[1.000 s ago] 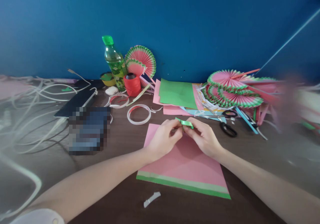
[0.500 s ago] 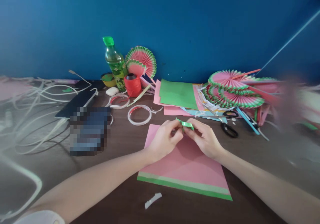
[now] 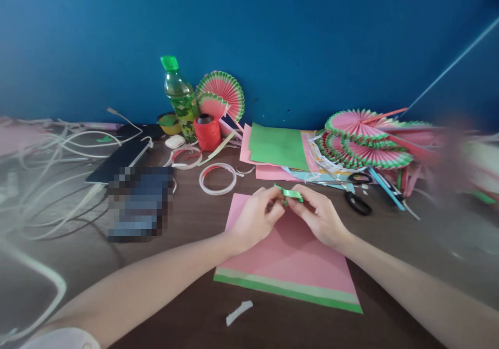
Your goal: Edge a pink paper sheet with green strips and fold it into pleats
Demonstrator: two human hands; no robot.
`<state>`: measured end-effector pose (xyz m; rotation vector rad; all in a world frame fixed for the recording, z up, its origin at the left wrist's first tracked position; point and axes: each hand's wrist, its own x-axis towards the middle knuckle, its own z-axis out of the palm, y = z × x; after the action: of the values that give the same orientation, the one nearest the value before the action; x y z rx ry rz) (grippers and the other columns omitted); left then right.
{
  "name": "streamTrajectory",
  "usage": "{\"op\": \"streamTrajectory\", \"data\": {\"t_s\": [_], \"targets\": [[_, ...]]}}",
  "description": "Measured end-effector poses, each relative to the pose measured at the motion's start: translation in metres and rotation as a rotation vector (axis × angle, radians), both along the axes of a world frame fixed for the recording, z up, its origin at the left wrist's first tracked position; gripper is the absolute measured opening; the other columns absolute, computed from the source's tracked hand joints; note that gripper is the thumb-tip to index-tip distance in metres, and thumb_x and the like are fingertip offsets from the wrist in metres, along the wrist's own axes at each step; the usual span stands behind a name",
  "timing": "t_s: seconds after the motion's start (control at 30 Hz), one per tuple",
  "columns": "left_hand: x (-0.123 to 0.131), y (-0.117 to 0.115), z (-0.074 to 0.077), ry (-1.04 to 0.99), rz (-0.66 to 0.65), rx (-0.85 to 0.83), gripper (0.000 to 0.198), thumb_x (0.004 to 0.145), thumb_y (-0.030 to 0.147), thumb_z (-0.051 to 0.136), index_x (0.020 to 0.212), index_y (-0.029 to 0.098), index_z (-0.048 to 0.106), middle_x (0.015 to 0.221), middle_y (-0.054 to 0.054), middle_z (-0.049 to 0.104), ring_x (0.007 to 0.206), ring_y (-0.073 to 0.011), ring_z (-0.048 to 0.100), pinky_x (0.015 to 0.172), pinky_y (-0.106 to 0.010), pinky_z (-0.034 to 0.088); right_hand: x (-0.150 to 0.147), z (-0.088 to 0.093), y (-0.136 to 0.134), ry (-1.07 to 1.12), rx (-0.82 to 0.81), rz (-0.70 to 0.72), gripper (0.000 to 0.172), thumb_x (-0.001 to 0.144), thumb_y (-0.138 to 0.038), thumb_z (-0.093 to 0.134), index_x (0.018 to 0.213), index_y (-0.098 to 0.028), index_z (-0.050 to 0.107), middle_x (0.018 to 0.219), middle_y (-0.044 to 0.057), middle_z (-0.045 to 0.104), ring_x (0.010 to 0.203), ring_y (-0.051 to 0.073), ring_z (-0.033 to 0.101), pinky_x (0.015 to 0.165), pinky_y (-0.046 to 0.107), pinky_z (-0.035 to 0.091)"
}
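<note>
Between both hands is a small shiny green strip (image 3: 291, 195), bent and partly covered by fingers; whether it is paper or tape I cannot tell. My left hand (image 3: 259, 216) pinches its left end with closed fingers. At the other end, my right hand (image 3: 322, 215) is closed on the strip too. Both hands are over the upper part of a pink paper sheet (image 3: 288, 255) lying on the table. Along the sheet's near edge run a pale green band and a darker green band (image 3: 288, 294). A torn whitish scrap (image 3: 239, 312) lies just in front of it.
Behind my hands lie a tape roll (image 3: 217, 179), green paper (image 3: 276, 146) and black-handled scissors (image 3: 357, 202). Pleated paper fans (image 3: 362, 136) are piled at right. A green-capped bottle (image 3: 181, 102) and red thread spool (image 3: 207, 132) stand by the wall. Cables (image 3: 58, 183) tangle at left.
Almost nothing differs. Both hands keep the same grip on the green strip, with only a slight shift of the fingers.
</note>
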<state>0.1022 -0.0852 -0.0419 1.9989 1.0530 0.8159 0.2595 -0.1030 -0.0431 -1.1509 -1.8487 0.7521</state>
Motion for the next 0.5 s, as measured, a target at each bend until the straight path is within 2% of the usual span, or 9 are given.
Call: {"op": "streamTrajectory", "data": {"t_s": [0.23, 0.5], "targets": [[0.0003, 0.0006, 0.002, -0.058, 0.043, -0.067, 0.009, 0.077, 0.019, 0.039, 0.069, 0.019, 0.044, 0.065, 0.003, 0.046, 0.066, -0.012, 0.044, 0.061, -0.023, 0.035, 0.0006, -0.0004, -0.0002, 0.058, -0.046, -0.042, 0.02, 0.086, -0.034, 0.043, 0.074, -0.019, 0.047, 0.07, -0.001, 0.045, 0.064, 0.012, 0.043, 0.06, 0.024, 0.036], [0.0011, 0.0006, 0.003, -0.118, 0.018, -0.113, 0.016, 0.081, 0.022, 0.037, 0.067, 0.019, 0.044, 0.068, 0.003, 0.048, 0.069, -0.0118, 0.046, 0.065, -0.023, 0.037, 0.0008, -0.0005, -0.0001, 0.014, 0.012, -0.07, 0.018, 0.086, -0.03, 0.044, 0.072, -0.019, 0.046, 0.068, -0.001, 0.049, 0.062, 0.011, 0.046, 0.059, 0.023, 0.038]]}}
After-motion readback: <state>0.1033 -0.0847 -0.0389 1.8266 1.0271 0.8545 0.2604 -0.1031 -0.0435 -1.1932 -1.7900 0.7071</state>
